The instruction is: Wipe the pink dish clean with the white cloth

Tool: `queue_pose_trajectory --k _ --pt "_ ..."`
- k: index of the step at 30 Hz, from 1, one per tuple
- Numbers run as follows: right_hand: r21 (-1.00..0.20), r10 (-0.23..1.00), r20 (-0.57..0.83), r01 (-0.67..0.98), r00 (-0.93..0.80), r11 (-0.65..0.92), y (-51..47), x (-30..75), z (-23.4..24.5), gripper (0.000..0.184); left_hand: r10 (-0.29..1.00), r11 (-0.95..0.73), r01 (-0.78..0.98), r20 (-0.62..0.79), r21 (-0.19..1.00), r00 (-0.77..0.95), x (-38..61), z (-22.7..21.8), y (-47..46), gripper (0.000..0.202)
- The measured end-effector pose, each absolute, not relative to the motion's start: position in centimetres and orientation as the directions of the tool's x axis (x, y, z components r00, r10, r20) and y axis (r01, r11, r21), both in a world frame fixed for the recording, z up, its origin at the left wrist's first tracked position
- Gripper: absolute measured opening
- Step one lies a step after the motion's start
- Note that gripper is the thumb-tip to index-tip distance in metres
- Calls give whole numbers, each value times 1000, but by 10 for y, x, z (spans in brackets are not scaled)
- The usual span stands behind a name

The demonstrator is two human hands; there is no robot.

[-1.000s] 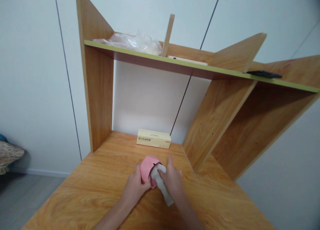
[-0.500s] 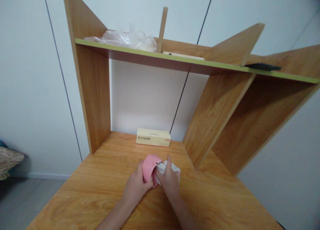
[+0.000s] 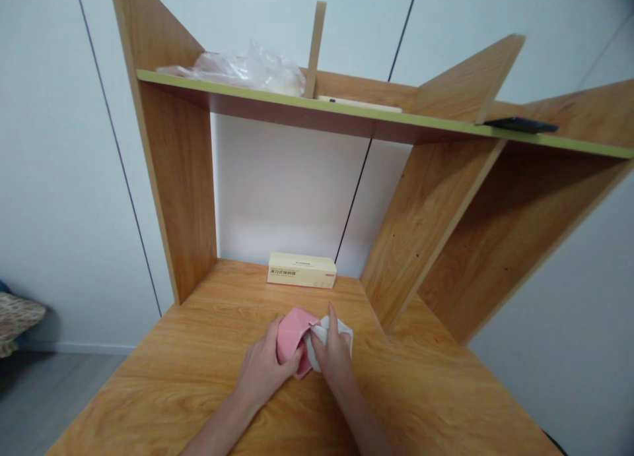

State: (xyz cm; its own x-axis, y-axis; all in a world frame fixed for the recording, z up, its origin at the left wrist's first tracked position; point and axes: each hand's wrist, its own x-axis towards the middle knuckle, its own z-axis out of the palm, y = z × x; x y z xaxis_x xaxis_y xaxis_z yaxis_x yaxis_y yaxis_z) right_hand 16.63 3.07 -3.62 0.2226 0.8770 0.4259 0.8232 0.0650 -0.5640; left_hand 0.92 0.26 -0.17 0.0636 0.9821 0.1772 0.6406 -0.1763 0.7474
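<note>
My left hand [image 3: 265,367] is wrapped round the outer side of a pink bowl [image 3: 292,332], tilted so that its hollow faces right. The bowl has flat facets and an angular rim, and part of it is hidden behind my fingers. Bunched in my right hand [image 3: 337,362] is a white cloth [image 3: 313,358], pressed at the bowl's right rim. The right forefinger points up and away over the cloth, while the other fingers are partly hidden. Both hands are just above the wooden desk [image 3: 208,357].
A cream cardboard box [image 3: 301,271] stands at the desk's back, against the wall. Overhead runs a shelf [image 3: 277,109] with a clear plastic bag [image 3: 247,70], a flat pale item [image 3: 364,105] and a dark flat object [image 3: 522,124]. A slanted wooden panel [image 3: 396,238] rises at the right.
The bowl has shifted slightly left and turned a little in my left hand. The right hand has moved slightly left with the cloth, and more of the cloth shows beside the rim.
</note>
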Motion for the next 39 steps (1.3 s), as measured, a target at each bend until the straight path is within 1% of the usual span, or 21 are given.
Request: queue_pose_trajectory --k 3,6,8,10,11,13,15,17,19,22,25,27,31,32,33,35,37,39 --pt "-684 879 409 719 243 120 31 168 -42 59 983 -178 556 173 812 61 9 -11 6 74" --pt "-758 872 383 644 306 107 32 169 -44 60 975 -222 391 212 893 70 14 -24 10 89" --pt "-798 871 367 591 326 115 32 168 -44 60 964 -267 239 253 934 88 19 -30 12 88" --pt "-829 883 353 542 310 141 33 167 -44 60 960 -269 123 256 955 113 23 -31 12 78" --pt "-837 892 341 528 297 145 33 165 -43 61 962 -259 99 246 961 122 24 -30 11 73" --pt "-840 906 311 528 287 122 34 162 -40 64 967 -243 122 231 962 104 22 -27 11 63" --pt "-822 908 286 566 306 68 34 161 -36 68 968 -250 211 243 945 63 18 -25 11 59" --pt "-765 890 310 644 334 25 33 161 -33 69 968 -248 337 249 908 39 14 -23 11 58" --pt "-671 859 385 741 338 9 33 163 -32 67 971 -230 446 238 865 38 11 -21 11 55" --pt "-544 821 506 836 265 66 31 167 -30 63 973 -220 499 223 838 55 11 -20 10 51" --pt "-478 807 569 862 155 172 31 170 -30 63 975 -213 517 216 829 55 13 -18 8 50" --pt "-461 827 547 872 130 167 32 169 -31 65 975 -212 534 217 818 54 14 -16 7 51" --pt "-492 911 360 871 199 4 32 165 -35 66 975 -207 585 212 784 62 14 -10 5 60" --pt "-504 916 340 864 212 -13 32 164 -36 65 977 -202 599 206 775 64 14 -8 4 62" --pt "-512 913 347 859 215 -7 32 164 -35 64 978 -198 610 199 767 66 14 -6 4 63" --pt "-511 884 423 858 200 49 30 165 -33 62 979 -196 619 190 760 76 14 -2 3 64" --pt "-479 845 511 869 160 125 28 166 -28 62 978 -204 617 191 760 88 13 1 2 65" --pt "-438 823 557 881 110 179 26 167 -24 63 975 -217 620 199 754 99 11 4 2 65"
